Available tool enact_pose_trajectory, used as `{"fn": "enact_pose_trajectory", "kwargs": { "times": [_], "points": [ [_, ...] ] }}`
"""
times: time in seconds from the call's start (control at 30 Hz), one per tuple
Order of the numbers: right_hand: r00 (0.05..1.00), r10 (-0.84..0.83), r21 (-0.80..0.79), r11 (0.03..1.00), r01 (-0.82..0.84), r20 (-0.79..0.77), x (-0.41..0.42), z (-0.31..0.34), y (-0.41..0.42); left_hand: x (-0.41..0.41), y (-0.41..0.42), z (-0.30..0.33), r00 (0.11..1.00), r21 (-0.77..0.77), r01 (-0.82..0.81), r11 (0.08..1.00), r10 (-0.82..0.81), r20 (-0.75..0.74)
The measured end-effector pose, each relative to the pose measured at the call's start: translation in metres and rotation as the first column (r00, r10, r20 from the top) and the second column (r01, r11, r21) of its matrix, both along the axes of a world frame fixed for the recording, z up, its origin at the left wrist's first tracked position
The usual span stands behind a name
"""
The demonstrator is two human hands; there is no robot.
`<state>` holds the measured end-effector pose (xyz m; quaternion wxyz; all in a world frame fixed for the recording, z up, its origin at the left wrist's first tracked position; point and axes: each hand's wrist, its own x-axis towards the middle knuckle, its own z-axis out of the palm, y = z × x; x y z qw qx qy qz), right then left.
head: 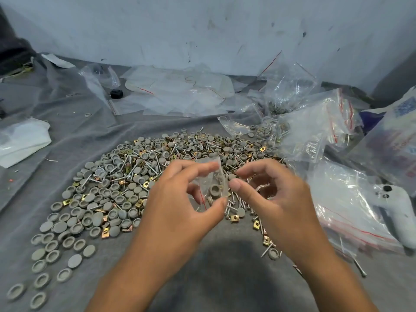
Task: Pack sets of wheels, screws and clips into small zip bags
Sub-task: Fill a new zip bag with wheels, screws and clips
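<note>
Head view: zip bag (210, 183) pinched in left hand (180, 199) grip, right hand (270, 194) beside.

Single head-mounted wide-angle view. The camera looked forward and steeply down from above the person's forearms, which entered from the bottom edge. The left hand (180, 194) and right hand (276, 199) sat close, near frame centre. The grey cloth (225, 278) filled the lower and middle field; the wall (202, 30) closed the top. Straight lines bowed toward the edges.
</note>
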<state>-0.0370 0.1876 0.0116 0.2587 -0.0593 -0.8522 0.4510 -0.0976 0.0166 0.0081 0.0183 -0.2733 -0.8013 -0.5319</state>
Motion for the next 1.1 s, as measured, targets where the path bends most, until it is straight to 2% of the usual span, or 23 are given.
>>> {"fn": "enact_pose_trajectory", "kwargs": {
  "times": [0.07, 0.17, 0.27, 0.33, 0.4, 0.5, 0.53, 0.6, 0.63, 0.7, 0.77, 0.8, 0.87, 0.97, 1.1],
  "points": [
    [0.988, 0.101, -0.105, 0.991, -0.089, 0.113, 0.0, -0.002, -0.005, -0.001, -0.001, 0.001, 1.0, 0.025, -0.002, 1.0, 0.002, 0.017],
    [0.976, 0.178, -0.102, 0.981, -0.166, 0.127, -0.001, -0.005, -0.012, 0.0, 0.0, 0.003, 0.999, 0.016, 0.016, 1.0, -0.016, 0.03],
    [0.994, 0.086, -0.014, 0.996, -0.085, 0.073, 0.0, -0.004, -0.009, 0.002, -0.002, 0.008, 1.0, 0.008, -0.002, 1.0, 0.002, 0.022],
    [1.0, 0.017, 0.066, 0.998, -0.019, 0.027, 0.0, -0.002, -0.009, 0.004, -0.005, 0.014, 0.999, -0.006, -0.032, 0.999, 0.032, -0.023],
    [0.998, 0.029, 0.065, 0.998, -0.026, -0.047, 0.002, 0.001, -0.013, 0.005, -0.01, 0.022, 0.994, -0.04, -0.049, 0.998, 0.044, -0.102],
    [0.97, 0.137, -0.089, 0.984, -0.157, -0.201, 0.003, 0.008, -0.017, 0.006, -0.02, 0.036, 0.969, -0.047, -0.107, 0.993, 0.094, -0.229],
    [0.961, 0.124, -0.157, 0.974, -0.166, -0.245, 0.0, 0.009, -0.014, 0.005, -0.024, 0.04, 0.953, -0.052, -0.143, 0.988, 0.123, -0.278],
    [0.971, -0.004, -0.258, 0.964, -0.06, -0.24, -0.009, 0.008, -0.002, 0.001, -0.034, 0.048, 0.917, -0.061, -0.219, 0.974, 0.184, -0.355],
    [0.984, -0.078, -0.254, 0.966, 0.035, -0.161, -0.014, 0.004, 0.006, 0.0, -0.039, 0.051, 0.903, -0.063, -0.246, 0.967, 0.205, -0.377],
    [0.98, -0.165, -0.065, 0.983, 0.173, 0.114, -0.025, -0.013, 0.021, 0.001, -0.047, 0.055, 0.881, -0.073, -0.284, 0.956, 0.23, -0.413],
    [0.911, -0.205, 0.195, 0.971, 0.142, 0.358, -0.033, -0.033, 0.03, 0.005, -0.047, 0.055, 0.881, -0.122, -0.316, 0.941, 0.243, -0.406],
    [0.882, -0.218, 0.282, 0.954, 0.102, 0.418, -0.037, -0.04, 0.031, 0.007, -0.045, 0.053, 0.888, -0.156, -0.324, 0.933, 0.243, -0.391],
    [0.87, -0.226, 0.377, 0.925, 0.051, 0.437, -0.045, -0.05, 0.031, 0.007, -0.04, 0.045, 0.913, -0.225, -0.31, 0.924, 0.223, -0.342],
    [0.877, -0.278, 0.479, 0.876, 0.065, 0.391, -0.056, -0.056, 0.031, 0.0, -0.036, 0.03, 0.952, -0.309, -0.253, 0.917, 0.18, -0.246],
    [0.888, -0.288, 0.529, 0.847, 0.062, 0.357, -0.066, -0.061, 0.027, -0.009, -0.028, 0.013, 0.977, -0.325, -0.201, 0.924, 0.164, -0.137]
  ]
}}
